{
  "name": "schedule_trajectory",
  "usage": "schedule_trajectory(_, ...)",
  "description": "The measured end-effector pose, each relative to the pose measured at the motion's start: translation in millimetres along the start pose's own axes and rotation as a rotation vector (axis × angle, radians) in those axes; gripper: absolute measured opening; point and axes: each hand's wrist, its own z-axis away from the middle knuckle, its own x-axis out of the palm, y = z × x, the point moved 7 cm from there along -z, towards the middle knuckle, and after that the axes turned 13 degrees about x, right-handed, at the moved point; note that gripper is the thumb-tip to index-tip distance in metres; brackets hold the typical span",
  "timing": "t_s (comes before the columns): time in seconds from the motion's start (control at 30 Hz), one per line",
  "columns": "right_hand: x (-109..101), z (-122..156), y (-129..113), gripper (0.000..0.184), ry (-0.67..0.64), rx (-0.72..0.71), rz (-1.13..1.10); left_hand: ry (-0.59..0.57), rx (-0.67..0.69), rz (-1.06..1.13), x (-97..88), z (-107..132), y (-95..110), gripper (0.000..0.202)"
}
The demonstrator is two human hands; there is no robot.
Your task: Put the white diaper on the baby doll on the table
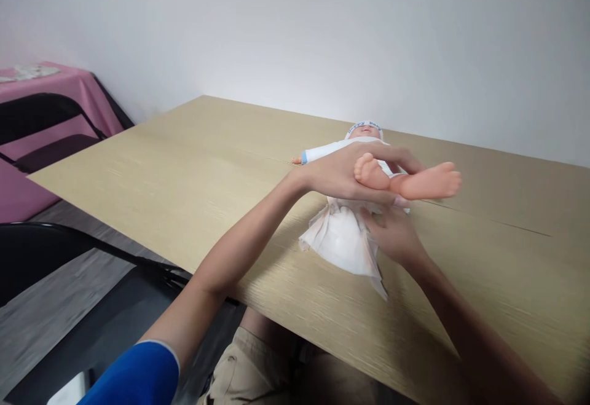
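A baby doll [367, 132] lies on its back on the table, its head toward the wall, in a white top with blue cuffs and a white printed headband. My left hand [338, 173] is closed around the doll's legs and holds them raised, the bare feet [436, 180] pointing to the right. Beneath the doll's bottom lies a white diaper [343, 239], one end spread toward me. My right hand [394, 231] grips the diaper's right side close under the legs, with its thumb over the material. Its other fingers are mostly hidden and slightly blurred.
The wooden-topped table [161, 165] has a seam across it and stands against a white wall. Black folding chairs [41, 122] are on the left, near a table with a pink cloth [85, 94]. A white object [69, 389] rests on the near chair seat.
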Motion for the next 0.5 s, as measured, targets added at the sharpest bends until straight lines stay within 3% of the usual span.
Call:
schedule_trajectory(0.1,-37.1,26.8,8.2,0.053,0.124,0.067,-0.147,0.012,-0.02,-0.003,1.9,5.0,-1.7,0.042)
schedule_trajectory(0.2,-66.4,44.6,-3.1,0.069,0.256,-0.024,-0.292,0.036,-0.028,0.014,7.0,11.1,-5.2,0.041)
schedule_trajectory(0.33,-67.3,40.4,-22.1,0.072,0.16,-0.158,-0.407,0.03,-0.066,0.052,20.3,20.5,-12.1,0.044)
schedule_trajectory(0.5,-60.8,32.7,-24.0,0.046,0.054,-0.265,-0.434,0.02,-0.057,0.01,24.0,36.4,-3.5,0.046)
